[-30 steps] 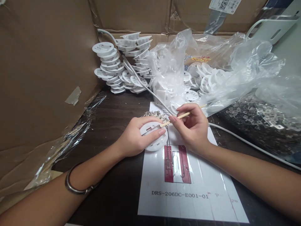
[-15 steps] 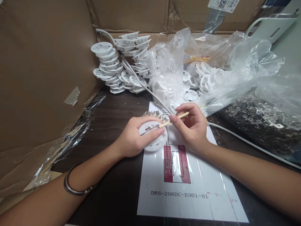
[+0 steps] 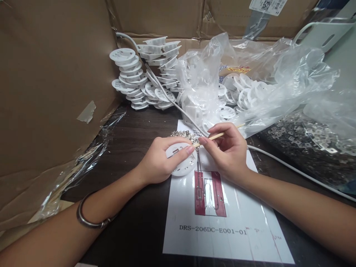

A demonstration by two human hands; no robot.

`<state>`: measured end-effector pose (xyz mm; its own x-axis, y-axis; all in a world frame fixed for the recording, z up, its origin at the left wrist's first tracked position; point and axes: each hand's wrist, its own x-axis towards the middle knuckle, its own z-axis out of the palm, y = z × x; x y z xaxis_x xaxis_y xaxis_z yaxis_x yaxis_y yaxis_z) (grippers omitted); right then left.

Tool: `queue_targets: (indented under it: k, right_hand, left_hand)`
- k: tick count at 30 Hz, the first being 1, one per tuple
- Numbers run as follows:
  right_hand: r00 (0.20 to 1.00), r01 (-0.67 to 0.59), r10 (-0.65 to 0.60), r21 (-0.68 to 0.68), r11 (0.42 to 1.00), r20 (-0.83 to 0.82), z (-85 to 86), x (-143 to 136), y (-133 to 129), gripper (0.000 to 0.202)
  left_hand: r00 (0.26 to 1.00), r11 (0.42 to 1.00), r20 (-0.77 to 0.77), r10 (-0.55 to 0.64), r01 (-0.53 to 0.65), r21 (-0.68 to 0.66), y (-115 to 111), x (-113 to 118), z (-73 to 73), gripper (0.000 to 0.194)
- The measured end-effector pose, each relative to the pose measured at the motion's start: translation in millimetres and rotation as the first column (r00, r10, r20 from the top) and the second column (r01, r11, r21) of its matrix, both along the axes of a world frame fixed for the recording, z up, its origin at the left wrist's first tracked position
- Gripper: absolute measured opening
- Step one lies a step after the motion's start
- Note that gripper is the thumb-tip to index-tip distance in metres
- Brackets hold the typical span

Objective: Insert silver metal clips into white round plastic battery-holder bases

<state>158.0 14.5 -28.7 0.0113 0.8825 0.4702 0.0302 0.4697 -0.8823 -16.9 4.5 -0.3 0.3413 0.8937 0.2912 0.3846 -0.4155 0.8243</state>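
Ideally we keep our left hand point(image 3: 157, 163) clamped on the white disc point(image 3: 182, 163) at frame centre while our right hand point(image 3: 226, 150), pinching the stick point(image 3: 222, 134), works its tip steadily at the disc's upper edge

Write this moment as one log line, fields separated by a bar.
left hand: holds white round part | right hand: holds thin wooden stick, tip near part | under: printed sheet

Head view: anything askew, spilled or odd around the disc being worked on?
Yes. The stacks of white discs at the back lean and have partly slumped, and loose discs spill from the torn clear bag. The disc in the left hand looks intact.
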Motion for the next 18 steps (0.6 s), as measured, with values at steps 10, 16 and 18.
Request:
queue_targets:
  k: [10, 16, 18]
  right_hand:
    - [0.996, 0.061, -0.063, 0.037, 0.997, 0.060, 1.9, 0.2, -1.1, 0.019]
    - [0.996, 0.067, -0.070, 0.047, 0.997, 0.063, 1.7, -1.1, -0.2, 0.018]
    - [0.998, 0.064, -0.065, 0.044, 0.997, 0.016, 1.0, -1.2, 2.0, 0.017]
  left_hand:
    - [1.000, 0.999, 0.020, 0.000, 0.001, -0.041, -0.4, 1.0, 1.2, 0.020]
    - [1.000, 0.998, 0.002, 0.015, -0.015, -0.057, 0.6, 1.4, 0.0, 0.021]
    - [0.999, 0.998, 0.010, 0.033, -0.032, -0.058, 0.4, 1.6, 0.1, 0.024]
